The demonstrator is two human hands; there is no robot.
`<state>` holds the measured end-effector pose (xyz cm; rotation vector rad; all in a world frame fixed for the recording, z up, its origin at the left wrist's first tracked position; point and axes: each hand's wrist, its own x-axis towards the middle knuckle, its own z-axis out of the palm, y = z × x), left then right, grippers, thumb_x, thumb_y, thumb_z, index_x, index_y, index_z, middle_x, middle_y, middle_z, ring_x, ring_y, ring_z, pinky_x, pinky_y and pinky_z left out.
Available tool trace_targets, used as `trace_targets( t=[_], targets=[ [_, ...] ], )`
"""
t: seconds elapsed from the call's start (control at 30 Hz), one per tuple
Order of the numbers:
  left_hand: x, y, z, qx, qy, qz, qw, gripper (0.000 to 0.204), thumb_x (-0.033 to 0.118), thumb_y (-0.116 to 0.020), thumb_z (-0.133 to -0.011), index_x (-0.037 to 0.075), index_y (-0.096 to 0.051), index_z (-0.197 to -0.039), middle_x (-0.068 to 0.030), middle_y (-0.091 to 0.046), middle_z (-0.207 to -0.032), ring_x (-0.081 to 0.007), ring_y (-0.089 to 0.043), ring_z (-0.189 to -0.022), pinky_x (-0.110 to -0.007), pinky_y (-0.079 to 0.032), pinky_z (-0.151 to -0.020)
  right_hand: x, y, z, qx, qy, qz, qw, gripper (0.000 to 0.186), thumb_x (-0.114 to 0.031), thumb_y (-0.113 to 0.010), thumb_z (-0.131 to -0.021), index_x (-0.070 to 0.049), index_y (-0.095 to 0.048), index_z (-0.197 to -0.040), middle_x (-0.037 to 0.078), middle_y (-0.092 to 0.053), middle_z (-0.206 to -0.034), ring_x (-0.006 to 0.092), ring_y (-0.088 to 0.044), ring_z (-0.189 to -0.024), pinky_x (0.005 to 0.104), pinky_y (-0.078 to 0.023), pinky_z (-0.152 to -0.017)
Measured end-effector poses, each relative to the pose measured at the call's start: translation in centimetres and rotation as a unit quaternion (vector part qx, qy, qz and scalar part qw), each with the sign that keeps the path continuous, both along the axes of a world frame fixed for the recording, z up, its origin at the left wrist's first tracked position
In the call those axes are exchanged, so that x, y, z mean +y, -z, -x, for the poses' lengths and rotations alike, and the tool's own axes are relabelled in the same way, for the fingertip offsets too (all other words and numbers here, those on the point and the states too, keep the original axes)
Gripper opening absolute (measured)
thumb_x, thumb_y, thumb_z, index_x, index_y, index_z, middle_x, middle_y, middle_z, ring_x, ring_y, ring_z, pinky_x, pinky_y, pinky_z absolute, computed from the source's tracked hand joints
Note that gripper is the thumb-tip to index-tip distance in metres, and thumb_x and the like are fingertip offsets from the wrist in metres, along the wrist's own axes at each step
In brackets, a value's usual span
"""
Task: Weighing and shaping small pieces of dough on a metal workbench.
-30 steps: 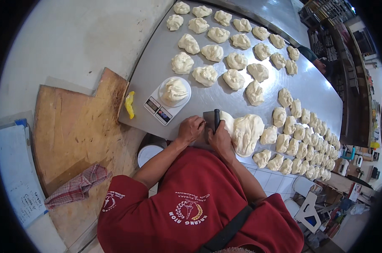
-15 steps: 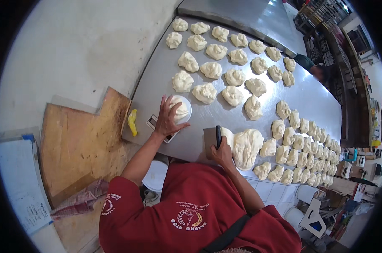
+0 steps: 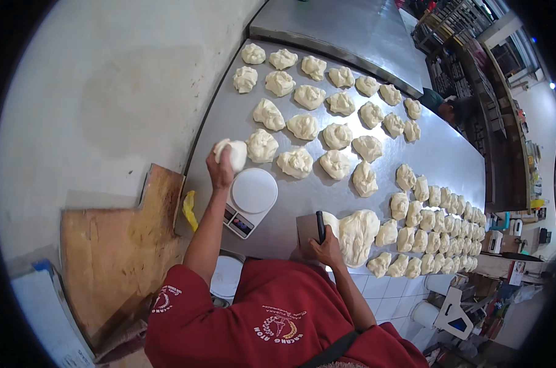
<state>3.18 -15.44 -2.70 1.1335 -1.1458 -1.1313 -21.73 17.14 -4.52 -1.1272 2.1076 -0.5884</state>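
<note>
My left hand (image 3: pixel 220 167) grips a pale dough lump (image 3: pixel 232 153) just above and left of the round plate (image 3: pixel 254 190) of a white digital scale (image 3: pixel 240 224). The plate's whole top shows. My right hand (image 3: pixel 324 247) is closed on the black handle of a metal scraper (image 3: pixel 307 236), whose blade stands beside a larger mass of dough (image 3: pixel 356 239). Many separate dough lumps (image 3: pixel 310 97) sit in rows across the steel table (image 3: pixel 207 138), with more closely packed rows (image 3: pixel 434 242) to the right.
A crumpled yellow item (image 3: pixel 190 210) lies at the table's left edge beside a wooden board (image 3: pixel 106 257) along the wall. A co-worker (image 3: pixel 443 107) is beyond the table at right. A second steel surface (image 3: pixel 327 27) adjoins at the back; a white tub (image 3: pixel 226 276) stands below.
My left hand went from beside the scraper onto the dough on the scale, then lifted it off toward the upper left. My right hand still grips the scraper. The view has shifted slightly.
</note>
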Motion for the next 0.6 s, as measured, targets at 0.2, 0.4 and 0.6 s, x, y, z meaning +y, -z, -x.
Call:
trace_targets(
  t=[0.2,0.4,0.6],
  targets=[
    [-11.2,-1.7,3.4,-0.203,-0.121,0.239,0.942,0.049,0.029,-0.069,-0.098,-0.001,-0.066,-0.137,-0.0187,-0.065,-0.134,-0.0353,-0.061,-0.12,-0.043,-0.049,-0.107,-0.1,-2.2,-0.1,-0.049,0.029,-0.001,0.998,0.044,-0.028,-0.077,-0.089,-0.001,-0.053,-0.114,0.021,-0.065,-0.088,0.0403,-0.061,-0.077,0.0485,-0.051,-0.071],
    [-16.3,4.1,4.2,-0.615,0.057,0.007,0.787,0.063,0.038,-0.076,-0.094,0.011,-0.06,-0.148,-0.0205,-0.063,-0.138,-0.04,-0.06,-0.127,-0.048,-0.046,-0.111,0.9,-4.4,0.3,-0.202,0.141,0.053,0.968,0.037,-0.023,-0.08,-0.09,0.0,-0.061,-0.113,0.008,-0.061,-0.087,0.0175,-0.053,-0.072,0.0325,-0.047,-0.068],
    [0.1,-1.2,11.0,-0.27,0.209,0.289,0.894,0.058,0.016,-0.087,-0.079,0.005,-0.065,-0.131,-0.0151,-0.066,-0.135,-0.035,-0.063,-0.122,-0.046,-0.048,-0.11,3.7,-8.3,2.0,-0.285,0.395,0.131,0.864,0.044,-0.019,-0.079,-0.091,0.001,-0.062,-0.126,0.012,-0.069,-0.099,0.0176,-0.061,-0.079,0.0322,-0.05,-0.07]
  ],
)
